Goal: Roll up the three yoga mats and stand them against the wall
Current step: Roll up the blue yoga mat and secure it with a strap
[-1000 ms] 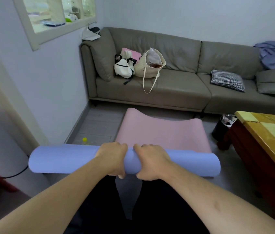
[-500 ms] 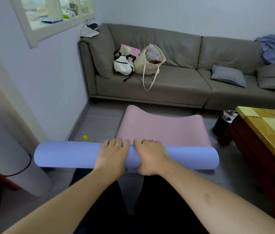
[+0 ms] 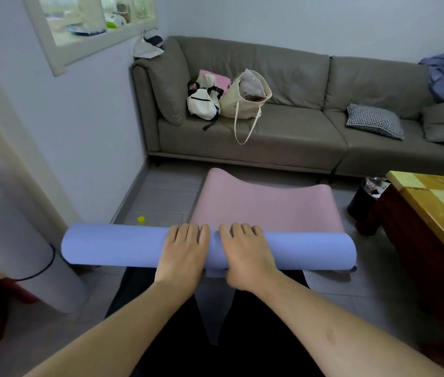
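Rolling the blue mat (image 3: 117, 245) on the floor near the wall corner, left hand (image 3: 181, 251) and right hand (image 3: 245, 254) pressing flat, fingers spread, gripping nothing; pink mat (image 3: 267, 205) flat beyond; uneven pressure could skew the roll, loosening it

Two bare arms with no sleeves, left hand (image 3: 185, 251), right hand (image 3: 245, 254), black trousers (image 3: 256, 336) below them — a small oval mark on the right forearm.
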### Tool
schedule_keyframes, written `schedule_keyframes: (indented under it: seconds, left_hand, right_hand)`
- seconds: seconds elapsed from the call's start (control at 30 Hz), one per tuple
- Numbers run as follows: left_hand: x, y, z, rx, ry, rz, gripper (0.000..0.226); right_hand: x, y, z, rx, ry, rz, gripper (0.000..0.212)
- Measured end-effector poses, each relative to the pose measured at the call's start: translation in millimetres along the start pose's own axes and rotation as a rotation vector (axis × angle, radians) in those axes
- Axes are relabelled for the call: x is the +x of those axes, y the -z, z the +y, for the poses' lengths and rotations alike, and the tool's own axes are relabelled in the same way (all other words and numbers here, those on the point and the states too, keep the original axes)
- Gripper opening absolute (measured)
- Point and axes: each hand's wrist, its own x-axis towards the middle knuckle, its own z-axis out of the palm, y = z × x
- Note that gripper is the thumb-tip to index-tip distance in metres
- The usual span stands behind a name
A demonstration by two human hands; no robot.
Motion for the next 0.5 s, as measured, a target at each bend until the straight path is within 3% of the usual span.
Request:
schedule_keyframes:
  seconds: [0.2, 0.33, 0.5]
  left_hand:
    - [21.6, 19.9, -3.9, 0.002, 0.004, -0.151, 0.068]
    - [34.7, 26.9, -13.8, -0.037, -0.028, -0.222, 0.068]
    - [42.7, 34.5, -21.0, -0.064, -0.068, -0.279, 0.072]
  right_hand:
    - [5.4, 11.2, 3.7, 0.052, 0.004, -0.063, 0.071]
    - [4.5, 5.8, 3.6, 0.023, -0.026, -0.045, 0.078]
    - [11.1, 16.8, 6.3, 0.012, -0.011, -0.058, 0.062]
